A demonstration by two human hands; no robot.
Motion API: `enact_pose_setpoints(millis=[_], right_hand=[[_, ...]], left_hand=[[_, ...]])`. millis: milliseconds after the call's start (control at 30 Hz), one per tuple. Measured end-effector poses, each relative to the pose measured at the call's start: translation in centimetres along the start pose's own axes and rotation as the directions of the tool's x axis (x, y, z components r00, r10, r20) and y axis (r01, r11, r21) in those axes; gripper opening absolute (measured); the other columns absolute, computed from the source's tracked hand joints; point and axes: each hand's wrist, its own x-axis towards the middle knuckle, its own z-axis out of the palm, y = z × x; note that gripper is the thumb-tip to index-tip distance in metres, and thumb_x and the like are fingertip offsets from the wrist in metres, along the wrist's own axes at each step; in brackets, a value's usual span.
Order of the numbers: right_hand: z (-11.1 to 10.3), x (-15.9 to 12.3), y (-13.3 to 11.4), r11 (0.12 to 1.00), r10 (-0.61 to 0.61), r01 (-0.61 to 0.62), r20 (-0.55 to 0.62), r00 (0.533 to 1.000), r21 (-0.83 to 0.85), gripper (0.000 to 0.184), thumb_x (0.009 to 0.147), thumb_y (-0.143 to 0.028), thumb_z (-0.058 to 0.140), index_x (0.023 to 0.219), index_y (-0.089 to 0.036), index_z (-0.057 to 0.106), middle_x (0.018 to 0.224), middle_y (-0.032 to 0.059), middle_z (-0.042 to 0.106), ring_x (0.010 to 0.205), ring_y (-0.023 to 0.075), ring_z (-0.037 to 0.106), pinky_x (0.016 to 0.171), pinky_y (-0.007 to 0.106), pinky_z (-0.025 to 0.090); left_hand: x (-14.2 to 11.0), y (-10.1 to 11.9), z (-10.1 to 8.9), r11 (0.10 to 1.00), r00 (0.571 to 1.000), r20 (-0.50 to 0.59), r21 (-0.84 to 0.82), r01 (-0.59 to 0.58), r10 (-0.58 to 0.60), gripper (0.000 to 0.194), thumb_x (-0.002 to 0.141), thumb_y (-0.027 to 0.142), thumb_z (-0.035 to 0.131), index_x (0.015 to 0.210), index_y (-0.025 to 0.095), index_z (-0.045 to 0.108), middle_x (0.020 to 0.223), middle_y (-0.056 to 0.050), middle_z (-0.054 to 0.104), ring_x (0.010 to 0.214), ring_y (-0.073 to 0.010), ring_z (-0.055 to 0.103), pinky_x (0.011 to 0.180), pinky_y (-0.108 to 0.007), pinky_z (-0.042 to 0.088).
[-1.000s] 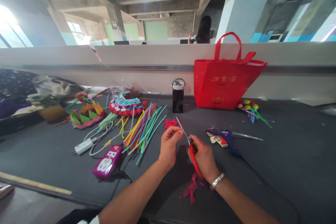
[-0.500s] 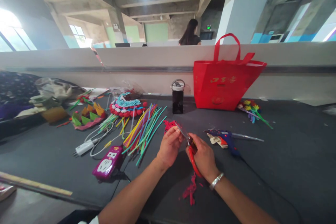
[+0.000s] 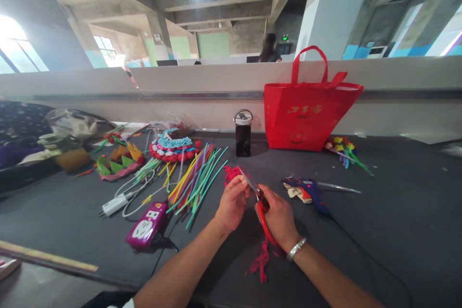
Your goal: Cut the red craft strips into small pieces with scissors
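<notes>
My right hand [image 3: 277, 214] is wrapped round the red handles of a pair of scissors [image 3: 265, 224]. The metal blades point up and left, with their tips by the fingers of my left hand [image 3: 234, 204]. Thumb and fingertips of that left hand are pinched together; what lies between them is too small to make out. Just beyond its fingertips is a heap of crimson scraps [image 3: 231, 172]. More crimson scraps [image 3: 262, 264] lie on the dark table below the scissors.
Left of my hands are colourful pipe cleaners [image 3: 198, 185], a purple power strip [image 3: 147, 226], a white plug [image 3: 113, 204] and a pompom ring [image 3: 173, 147]. A black bottle [image 3: 243, 139] and red bag [image 3: 310, 115] stand behind. To the right lies a blue glue gun [image 3: 314, 192].
The scissor blades have shifted slightly at my left fingertips. Both hands stay in nearly the same place. The person in the background has moved a little to the right.
</notes>
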Motion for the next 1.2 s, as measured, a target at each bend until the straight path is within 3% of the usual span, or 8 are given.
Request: enact_pose_setpoints(millis=[400,567,667,767,1033,1200], right_hand=[[0.9,0.1,0.3,0.999,-0.045,0.045,-0.025,0.999,0.019,0.037,0.081,-0.017,0.048,0.117,-0.019,0.057,0.098,0.0066,0.073,0.083,0.0207,0.071,0.071,0.030,0.053],[1.5,0.7,1.7,0.989,-0.011,0.027,-0.108,0.994,0.145,0.033,0.088,-0.026,0.045,0.117,-0.016,0.058,0.097,0.0102,0.073,0.081,0.0221,0.071,0.072,0.032,0.054],[1.4,1.3,2.4,0.977,0.045,-0.010,-0.162,0.986,0.214,0.034,0.089,-0.032,0.045,0.114,-0.014,0.061,0.099,0.0128,0.073,0.086,0.0230,0.070,0.075,0.033,0.054],[1.2,1.8,2.6,0.959,0.091,-0.038,-0.176,0.980,0.282,0.036,0.088,-0.034,0.046,0.113,-0.014,0.062,0.093,0.0117,0.074,0.079,0.0213,0.070,0.069,0.031,0.054],[0.7,2.0,2.6,0.941,0.049,0.007,-0.157,0.986,0.337,0.033,0.081,-0.031,0.049,0.106,-0.015,0.065,0.094,0.0086,0.073,0.080,0.0180,0.068,0.076,0.029,0.051],[0.2,2.1,3.0,0.931,0.085,-0.018,-0.168,0.982,0.366,0.036,0.081,-0.032,0.048,0.107,-0.015,0.065,0.077,0.0033,0.070,0.065,0.0152,0.062,0.068,0.026,0.048]], left_hand=[[0.2,-1.1,-0.7,1.000,0.999,0.035,0.014,-0.015,0.014,0.020,0.074,0.030,0.071,0.071,0.016,0.057,0.058,0.003,0.046,0.057,-0.0095,0.041,0.063,-0.024,0.034],[0.7,-1.3,-1.8,0.969,0.992,-0.019,0.214,-0.120,0.127,0.021,0.072,0.033,0.072,0.070,0.016,0.059,0.058,0.003,0.047,0.058,-0.0101,0.042,0.063,-0.024,0.034],[1.3,-0.7,-2.6,0.832,0.936,-0.127,0.507,-0.222,0.328,0.025,0.071,0.039,0.070,0.070,0.016,0.060,0.065,0.002,0.054,0.060,-0.0105,0.045,0.061,-0.023,0.034],[2.2,0.1,-3.3,0.653,0.881,-0.177,0.736,-0.178,0.439,0.025,0.071,0.042,0.066,0.071,0.017,0.060,0.065,0.001,0.057,0.059,-0.0121,0.048,0.060,-0.024,0.036],[3.9,1.7,-4.6,0.413,0.920,-0.167,0.911,0.006,0.354,0.007,0.061,0.020,0.071,0.063,0.017,0.065,0.055,0.000,0.059,0.058,-0.0144,0.049,0.058,-0.026,0.033],[1.6,2.4,-4.6,0.285,0.946,-0.115,0.958,0.025,0.304,0.007,0.070,0.020,0.062,0.068,0.016,0.067,0.057,0.001,0.056,0.057,-0.0133,0.046,0.058,-0.026,0.032]])
